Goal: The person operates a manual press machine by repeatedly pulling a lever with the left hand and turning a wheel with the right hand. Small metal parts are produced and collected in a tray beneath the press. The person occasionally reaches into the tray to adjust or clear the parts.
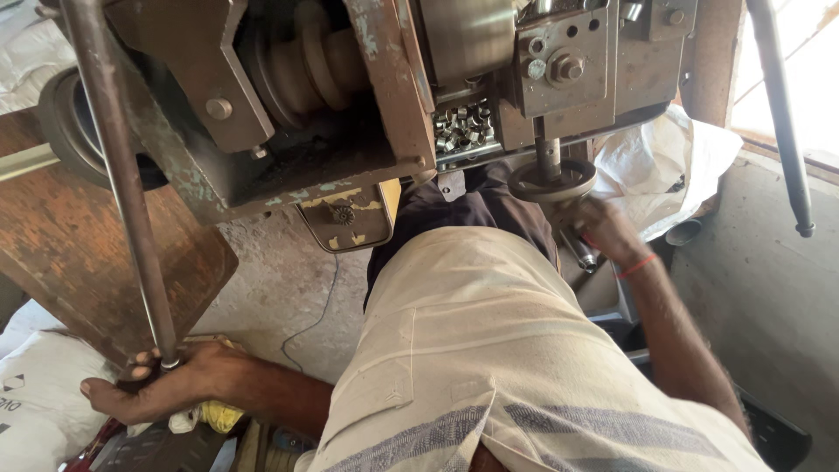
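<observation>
Both my hands are on the machine's controls. From the head camera, looking down past my cream striped shirt (489, 350), my left hand (162, 380) is wrapped tight around the lower end of a long steel lever rod (118, 175), which slants up to the top left corner of the view. My right hand (603, 229) reaches out with the fingers curled under a small dark handwheel (552, 181), touching its rim; I cannot tell how firmly it grips. A red thread (636, 266) circles that wrist.

Above my hands sits the old machine body (367, 105), grey metal with flaking greenish paint and stepped pulleys (315, 61) inside its frame. A tray of small shiny metal nuts (463, 127) lies just left of the handwheel's shaft. A worn yellow plate (345, 218) hangs below the frame.

Under it all is a rough concrete floor (280, 288) with a thin dark wire (319, 306) trailing across. A rusty brown board (79, 253) leans at the left, white sacks (35, 402) lie near my left hand, and a yellow cloth (218, 415) sits under that wrist. A white plastic bag (673, 157) is heaped at the right beside a concrete wall (769, 297), with bright daylight at the top right corner.
</observation>
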